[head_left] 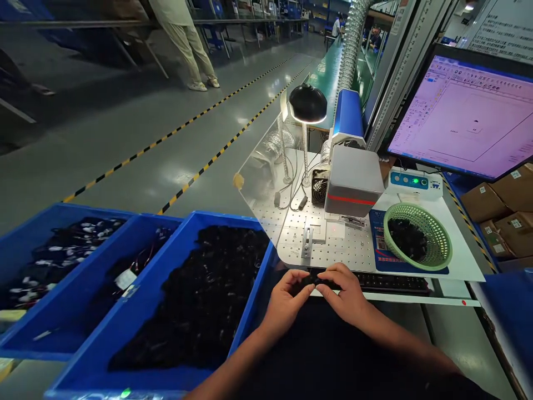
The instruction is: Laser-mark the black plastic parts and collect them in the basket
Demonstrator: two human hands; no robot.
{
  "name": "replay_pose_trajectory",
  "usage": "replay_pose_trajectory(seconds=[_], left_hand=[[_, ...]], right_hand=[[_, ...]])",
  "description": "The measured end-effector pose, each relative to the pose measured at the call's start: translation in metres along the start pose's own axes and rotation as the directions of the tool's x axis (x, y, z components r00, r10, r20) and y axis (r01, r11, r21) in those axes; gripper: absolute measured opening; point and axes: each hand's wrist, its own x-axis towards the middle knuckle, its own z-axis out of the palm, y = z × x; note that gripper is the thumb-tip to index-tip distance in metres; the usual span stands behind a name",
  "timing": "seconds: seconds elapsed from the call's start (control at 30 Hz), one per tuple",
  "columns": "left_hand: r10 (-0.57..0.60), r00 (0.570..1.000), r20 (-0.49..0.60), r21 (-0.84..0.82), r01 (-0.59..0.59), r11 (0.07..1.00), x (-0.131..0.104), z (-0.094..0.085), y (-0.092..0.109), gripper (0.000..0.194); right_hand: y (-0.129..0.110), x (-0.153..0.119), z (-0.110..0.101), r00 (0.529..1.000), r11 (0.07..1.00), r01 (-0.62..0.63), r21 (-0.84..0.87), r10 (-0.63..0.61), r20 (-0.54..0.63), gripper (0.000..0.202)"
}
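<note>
My left hand (286,299) and my right hand (345,295) meet at the front edge of the white workbench. Between their pinched fingertips is a small black part (315,279), mostly covered by the fingers; its exact kind is too small to make out. A black keyboard (393,283) lies just behind and to the right of my hands. Beyond them is a perforated metal plate (350,253) with a small clamp on it, under a grey machine head (353,175). On the right, a green basket (441,244) holds several black parts (406,239).
To my left stands a blue bin (254,297) heaped with black parts, beside another blue bin (50,350) holding wired pieces. A lit lamp (308,103) rises behind the plate. At the right are a monitor (466,111) and cardboard boxes (516,186). A person (183,39) stands across the aisle.
</note>
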Motion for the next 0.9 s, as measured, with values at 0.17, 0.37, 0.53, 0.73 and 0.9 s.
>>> replay_pose_trajectory(seconds=[0.17, 0.37, 0.53, 0.73, 0.9], left_hand=[[0.378, 0.917, -0.128, 0.296, -0.328, 0.897, 0.002, 0.016, -0.010, 0.024], [0.501, 0.865, -0.021, 0.401, -0.452, 0.797, 0.009, 0.019, -0.005, 0.028], [0.452, 0.874, -0.176, 0.425, -0.347, 0.836, 0.009, -0.014, -0.025, 0.030], [0.408, 0.725, -0.555, 0.617, 0.030, 0.787, -0.003, -0.097, -0.079, 0.043], [0.294, 0.676, -0.676, 0.586, 0.251, 0.770, -0.024, -0.130, -0.110, 0.047]], right_hand=[[0.006, 0.002, 0.010, 0.994, 0.993, -0.061, 0.101, 0.070, -0.089, 0.011], [0.020, 0.017, 0.006, 0.987, 0.995, -0.079, 0.059, 0.087, -0.139, 0.011], [0.066, 0.065, -0.008, 0.954, 0.968, -0.064, -0.243, -0.012, -0.299, 0.008], [0.112, 0.113, -0.010, 0.984, 0.882, -0.107, -0.459, 0.028, -0.175, 0.010], [0.129, 0.122, 0.003, 0.975, 0.901, -0.074, -0.426, -0.025, -0.221, 0.008]])
